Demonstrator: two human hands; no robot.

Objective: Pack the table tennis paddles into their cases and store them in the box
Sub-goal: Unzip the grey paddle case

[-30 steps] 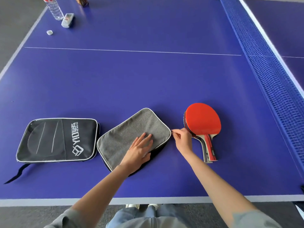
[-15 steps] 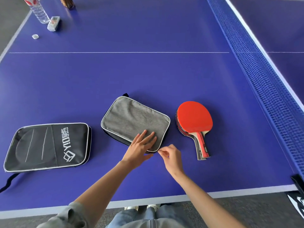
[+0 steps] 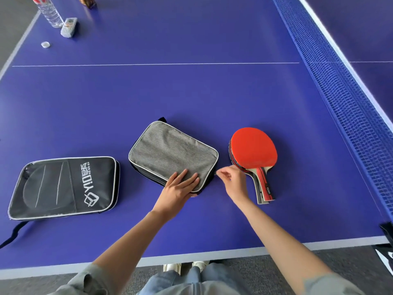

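Nearest the viewer: jeans-clad knees and white shoes below the white-edged near border of the blue table [image 3: 191, 92]. Left hand [image 3: 177, 191] laid flat, palm down, fingers [image 3: 187, 179] spread and extended, pressing the near right corner of the grey case [image 3: 170, 153]; nothing gripped. Right hand [image 3: 232, 180] just beside the same case's right edge, thumb and forefinger pinched together on a small item at the case seam, apparently the zipper pull; too small to confirm. Remaining fingers curled loosely. Grey case lying flat and angled on the table, white piping around the top panel, black side wall visible beneath. Paddles [image 3: 253, 155] stacked just right of the right hand, red rubber face up, handles pointing toward the near edge, lying outside both cases. Black case [image 3: 63, 187] flat on the table to the left, apart from the grey case, white logo lettering on top, black strap [image 3: 12, 233] trailing from its near left corner. No box visible. Net [image 3: 340, 92] running along the right side. White centre line across the table farther out. At the far left corner: bottle cap [image 3: 45, 44], small white device [image 3: 68, 29], clear plastic bottle [image 3: 50, 12], and a brown object [image 3: 86, 1] cut off by the top edge.
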